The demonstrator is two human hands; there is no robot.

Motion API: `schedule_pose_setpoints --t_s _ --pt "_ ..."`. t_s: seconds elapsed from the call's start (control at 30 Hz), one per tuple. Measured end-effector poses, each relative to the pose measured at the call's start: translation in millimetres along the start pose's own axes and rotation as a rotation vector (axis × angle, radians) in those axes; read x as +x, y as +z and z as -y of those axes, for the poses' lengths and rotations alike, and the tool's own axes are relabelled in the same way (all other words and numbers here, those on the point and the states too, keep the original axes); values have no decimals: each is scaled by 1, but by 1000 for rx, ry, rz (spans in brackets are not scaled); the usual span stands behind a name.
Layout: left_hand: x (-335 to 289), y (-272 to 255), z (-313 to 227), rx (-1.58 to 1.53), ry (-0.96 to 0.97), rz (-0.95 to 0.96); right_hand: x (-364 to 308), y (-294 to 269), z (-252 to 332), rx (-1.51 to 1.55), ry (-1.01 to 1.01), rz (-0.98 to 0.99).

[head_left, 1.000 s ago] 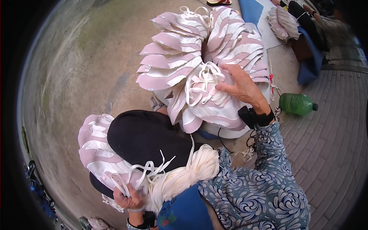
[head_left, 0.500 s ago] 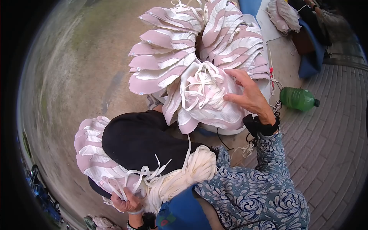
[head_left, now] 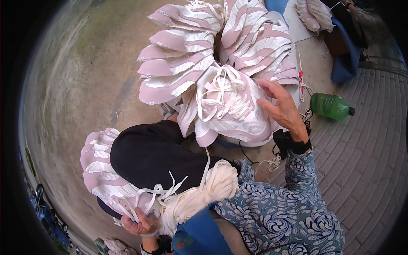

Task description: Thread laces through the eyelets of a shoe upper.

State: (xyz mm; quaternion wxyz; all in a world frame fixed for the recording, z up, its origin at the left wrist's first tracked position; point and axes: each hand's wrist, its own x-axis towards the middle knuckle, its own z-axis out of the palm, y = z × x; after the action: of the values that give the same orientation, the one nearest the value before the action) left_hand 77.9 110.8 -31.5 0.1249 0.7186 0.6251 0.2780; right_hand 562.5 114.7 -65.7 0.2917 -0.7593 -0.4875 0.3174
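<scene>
My left hand is closed on the end of a pink and white shoe upper, which lies with several others beside my black-clad leg. My right hand has its fingers apart, beside the right edge of a laced shoe upper. No clear grip shows there. White laces criss-cross over that upper. Stacked pink and white uppers fan out behind it in two rows. A thick hank of cream shoelaces rests across my lap, some strands leading toward my left hand.
A green plastic bottle lies on its side on the grey paving at the right. Dark cords hang near my right wrist. Another bundle of uppers sits at the far right, beside a blue cloth and another person's arm.
My right hand has drawn slightly right, off the laced upper, with its fingers now beside the edge. My left hand keeps its hold. The view has shifted slightly.
</scene>
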Motion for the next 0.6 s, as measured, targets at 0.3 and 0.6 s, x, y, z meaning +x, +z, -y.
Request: schedule_pose_setpoints --t_s 0.3,0.6 --pt "-3 -1 9 -41 23 -7 -10 3 5 -22 -9 -113" --pt "0 0 2 -25 20 11 -13 11 14 8 -156 -138"
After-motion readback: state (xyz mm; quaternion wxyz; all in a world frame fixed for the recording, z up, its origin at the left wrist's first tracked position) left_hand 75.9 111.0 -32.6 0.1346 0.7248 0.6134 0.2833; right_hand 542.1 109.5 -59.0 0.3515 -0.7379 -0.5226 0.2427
